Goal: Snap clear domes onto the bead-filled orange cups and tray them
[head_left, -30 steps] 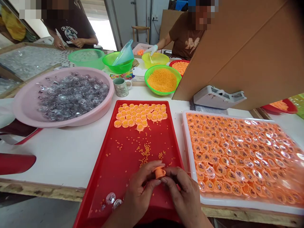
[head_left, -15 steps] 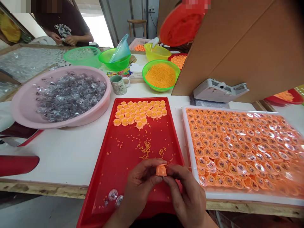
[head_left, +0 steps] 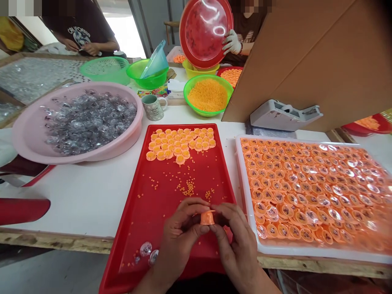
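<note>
So the little orange cup is up over the near half of the red tray, right of the middle, pinched between both hands. Left hand has it from the left and right hand from the right, thumbs angled in low and the forefingers curled over near the top. Both wrists come in from the near edge, with the other fingers bent inward. The grip on each side is narrow, fingertips basically closed on that one cup. At the far end of the tray there's a tight bunch of orange cups, then loose orange bits scattered around the middle, and a couple of clear round pieces near left. Right of that on the white desk is a white tray packed with orange pieces with dark little prints, too small to make out. Far left is a pink basin of clear plastic stuff. The mug beside it has dark lettering that I can't read properly. Way back left, someone's dark shirt says "CALIFORNIA", and far right of that a gloved hand holds up a red round tray.
</note>
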`<action>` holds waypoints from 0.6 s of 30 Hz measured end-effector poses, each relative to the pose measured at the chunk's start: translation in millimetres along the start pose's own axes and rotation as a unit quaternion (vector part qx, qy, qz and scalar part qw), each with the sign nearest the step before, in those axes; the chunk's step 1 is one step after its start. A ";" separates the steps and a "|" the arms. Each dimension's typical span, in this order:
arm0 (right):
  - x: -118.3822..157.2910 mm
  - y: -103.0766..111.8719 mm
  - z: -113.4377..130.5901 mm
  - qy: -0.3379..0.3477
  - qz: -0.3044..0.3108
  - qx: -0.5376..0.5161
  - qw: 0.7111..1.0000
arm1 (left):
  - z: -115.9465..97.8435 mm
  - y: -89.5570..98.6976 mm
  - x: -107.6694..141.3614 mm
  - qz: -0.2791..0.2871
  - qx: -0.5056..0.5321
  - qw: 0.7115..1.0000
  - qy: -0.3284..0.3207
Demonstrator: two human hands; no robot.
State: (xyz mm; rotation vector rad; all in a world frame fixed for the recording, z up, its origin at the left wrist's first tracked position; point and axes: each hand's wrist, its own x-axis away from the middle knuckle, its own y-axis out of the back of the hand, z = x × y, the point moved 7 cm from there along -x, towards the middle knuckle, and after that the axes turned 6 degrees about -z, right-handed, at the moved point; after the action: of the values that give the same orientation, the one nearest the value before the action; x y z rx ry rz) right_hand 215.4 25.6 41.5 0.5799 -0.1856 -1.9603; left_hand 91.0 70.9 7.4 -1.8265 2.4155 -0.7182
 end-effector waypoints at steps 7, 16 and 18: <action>12.8 -6.8 -13.8 -0.037 -0.012 0.005 0.999 | -1.9 0.2 -3.3 -0.031 -0.056 0.997 0.031; -1.7 8.6 -66.2 -0.185 0.009 -0.118 0.976 | -28.0 -1.1 -40.6 -0.003 -0.289 0.956 -0.041; -14.2 50.4 -89.4 -0.215 -0.057 -0.120 0.967 | -64.0 21.8 -64.8 -0.091 -0.499 0.850 -0.143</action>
State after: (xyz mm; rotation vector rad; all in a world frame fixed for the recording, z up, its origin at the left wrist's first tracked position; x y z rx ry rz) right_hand 303.5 26.5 -13.0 0.0003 -0.1826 -2.1617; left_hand 72.6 156.6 40.3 -2.1893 2.5828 0.9818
